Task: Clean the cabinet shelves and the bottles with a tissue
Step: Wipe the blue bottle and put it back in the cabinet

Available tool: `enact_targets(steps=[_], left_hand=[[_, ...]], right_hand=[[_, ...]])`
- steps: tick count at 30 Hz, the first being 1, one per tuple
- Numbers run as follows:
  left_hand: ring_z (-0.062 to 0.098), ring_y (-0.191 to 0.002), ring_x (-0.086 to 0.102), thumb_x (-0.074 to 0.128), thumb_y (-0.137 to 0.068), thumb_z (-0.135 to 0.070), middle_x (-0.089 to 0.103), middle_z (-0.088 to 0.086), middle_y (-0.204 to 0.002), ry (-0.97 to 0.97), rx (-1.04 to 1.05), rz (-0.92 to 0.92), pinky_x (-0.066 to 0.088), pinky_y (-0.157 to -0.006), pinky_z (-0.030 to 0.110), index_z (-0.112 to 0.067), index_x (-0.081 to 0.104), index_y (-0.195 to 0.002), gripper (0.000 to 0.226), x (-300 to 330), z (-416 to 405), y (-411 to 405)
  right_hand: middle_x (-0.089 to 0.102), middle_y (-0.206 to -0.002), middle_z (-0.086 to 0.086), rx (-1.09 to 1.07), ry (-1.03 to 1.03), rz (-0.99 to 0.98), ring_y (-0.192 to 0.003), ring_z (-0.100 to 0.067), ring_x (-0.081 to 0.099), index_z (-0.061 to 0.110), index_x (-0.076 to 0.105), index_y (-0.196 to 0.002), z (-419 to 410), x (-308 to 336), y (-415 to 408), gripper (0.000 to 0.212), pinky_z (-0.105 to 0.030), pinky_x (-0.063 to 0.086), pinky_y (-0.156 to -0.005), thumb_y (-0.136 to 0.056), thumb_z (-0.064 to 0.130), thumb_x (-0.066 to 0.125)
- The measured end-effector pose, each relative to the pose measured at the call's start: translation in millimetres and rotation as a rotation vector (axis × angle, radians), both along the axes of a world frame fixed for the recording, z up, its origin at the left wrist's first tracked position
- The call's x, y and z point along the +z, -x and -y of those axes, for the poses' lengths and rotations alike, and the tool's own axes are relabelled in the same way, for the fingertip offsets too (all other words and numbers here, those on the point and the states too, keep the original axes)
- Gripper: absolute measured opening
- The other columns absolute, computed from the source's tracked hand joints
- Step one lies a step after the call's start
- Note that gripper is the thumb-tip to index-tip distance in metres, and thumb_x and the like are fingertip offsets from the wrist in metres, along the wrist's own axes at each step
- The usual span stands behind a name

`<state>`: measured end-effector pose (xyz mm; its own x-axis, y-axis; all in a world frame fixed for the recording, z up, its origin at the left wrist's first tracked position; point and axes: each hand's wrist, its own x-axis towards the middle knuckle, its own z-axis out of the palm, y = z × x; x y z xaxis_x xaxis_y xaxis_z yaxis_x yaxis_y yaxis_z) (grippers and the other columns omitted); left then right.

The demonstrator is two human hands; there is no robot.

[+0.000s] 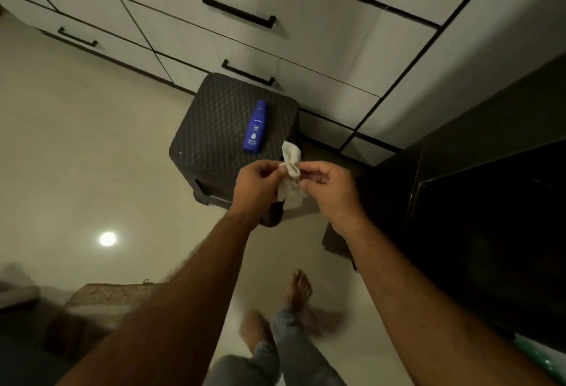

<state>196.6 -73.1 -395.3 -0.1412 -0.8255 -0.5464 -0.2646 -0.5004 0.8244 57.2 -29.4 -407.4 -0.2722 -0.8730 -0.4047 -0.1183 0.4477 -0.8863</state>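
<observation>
Both hands, left hand (pixel 255 185) and right hand (pixel 326 185), pinch a crumpled tissue (pixel 291 168) between them above the woven stool (pixel 214 128), where the blue bottle (pixel 255 127) lies flat. Pulling apart could tear the thin tissue.

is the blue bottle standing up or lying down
Lying down: the blue bottle rests flat on the dark stool, label up, cap pointing toward the drawers.

Bare arms, bare feet, grey jeans (pixel 294 342)
</observation>
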Motion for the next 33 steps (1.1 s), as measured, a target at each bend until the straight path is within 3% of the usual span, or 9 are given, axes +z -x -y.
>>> enact_targets(steps=[7, 12, 14, 19, 22, 25, 27, 30, 33], left_hand=[[0.018, -0.094, 0.067, 0.059, -0.094, -0.021, 0.068, 0.004, -0.103, -0.044, 0.097, 0.041, 0.057, -0.084, 0.036, -0.022, 0.066, -0.099, 0.008, -12, 43, -37], [0.016, -0.094, 0.066, 0.059, -0.095, -0.022, 0.068, 0.001, -0.1, -0.047, 0.105, 0.095, 0.056, -0.083, 0.033, -0.025, 0.066, -0.094, 0.008, -32, 79, -66], [0.016, -0.09, 0.067, 0.061, -0.094, -0.024, 0.07, 0.002, -0.098, -0.031, 0.107, 0.131, 0.057, -0.078, 0.031, -0.027, 0.066, -0.091, 0.006, -43, 96, -76], [0.016, -0.086, 0.069, 0.064, -0.092, -0.028, 0.07, -0.002, -0.092, -0.05, 0.108, 0.173, 0.059, -0.073, 0.033, -0.027, 0.066, -0.091, 0.002, -65, 138, -103], [0.014, -0.082, 0.069, 0.067, -0.09, -0.024, 0.071, -0.004, -0.087, -0.058, 0.041, 0.224, 0.06, -0.074, 0.035, -0.023, 0.068, -0.095, 0.005, -81, 163, -119], [0.012, -0.082, 0.068, 0.068, -0.088, -0.021, 0.07, -0.006, -0.086, -0.066, -0.012, 0.27, 0.058, -0.081, 0.038, -0.026, 0.068, -0.09, 0.005, -98, 189, -130], [0.01, -0.08, 0.067, 0.068, -0.087, -0.021, 0.069, -0.008, -0.085, -0.056, -0.066, 0.315, 0.057, -0.081, 0.034, -0.029, 0.066, -0.087, 0.008, -110, 207, -132], [0.01, -0.075, 0.066, 0.066, -0.087, -0.024, 0.069, -0.008, -0.082, -0.035, -0.159, 0.406, 0.056, -0.077, 0.032, -0.028, 0.067, -0.088, 0.004, -127, 227, -135], [0.015, -0.08, 0.066, 0.064, -0.088, -0.027, 0.07, -0.003, -0.089, 0.001, -0.249, 0.492, 0.055, -0.078, 0.033, -0.022, 0.069, -0.098, 0.011, -142, 238, -137]], right_hand=[[0.071, -0.103, 0.007, 0.034, -0.241, 0.196, -0.091, -0.008, 0.069, 0.019, 0.063, -0.123, 54, -6, -29, 0.034, -0.016, 0.053, -0.058, -0.089, 0.016, 0.068], [0.073, -0.095, 0.006, 0.044, -0.271, 0.304, -0.078, -0.003, 0.07, 0.017, 0.065, -0.115, 96, -12, -61, 0.027, -0.018, 0.052, -0.057, -0.089, 0.01, 0.067], [0.073, -0.093, 0.003, -0.016, -0.252, 0.273, -0.076, -0.004, 0.071, 0.014, 0.066, -0.109, 115, -19, -77, 0.023, -0.017, 0.053, -0.058, -0.087, 0.006, 0.069], [0.072, -0.099, -0.001, -0.057, -0.236, 0.063, -0.092, -0.012, 0.069, 0.018, 0.067, -0.097, 159, -51, -114, 0.017, -0.032, 0.06, -0.08, -0.086, 0.005, 0.069], [0.067, -0.096, 0.006, -0.041, -0.213, -0.114, -0.082, 0.0, 0.062, 0.013, 0.068, -0.104, 183, -65, -127, 0.019, -0.01, 0.052, -0.068, -0.087, 0.005, 0.068], [0.064, -0.093, 0.007, -0.032, -0.212, -0.231, -0.075, 0.004, 0.056, 0.01, 0.068, -0.106, 206, -79, -136, 0.019, 0.0, 0.043, -0.06, -0.088, 0.003, 0.066], [0.067, -0.099, 0.005, -0.014, -0.232, -0.297, -0.082, 0.0, 0.058, 0.011, 0.069, -0.106, 221, -92, -140, 0.019, -0.004, 0.046, -0.068, -0.089, 0.005, 0.064], [0.069, -0.106, 0.0, 0.007, -0.28, -0.35, -0.095, -0.006, 0.061, 0.012, 0.069, -0.107, 234, -112, -146, 0.018, -0.023, 0.052, -0.087, -0.092, 0.008, 0.061], [0.069, -0.11, -0.001, 0.032, -0.324, -0.389, -0.101, -0.01, 0.062, 0.013, 0.068, -0.111, 241, -127, -151, 0.02, -0.024, 0.05, -0.089, -0.093, 0.013, 0.06]])
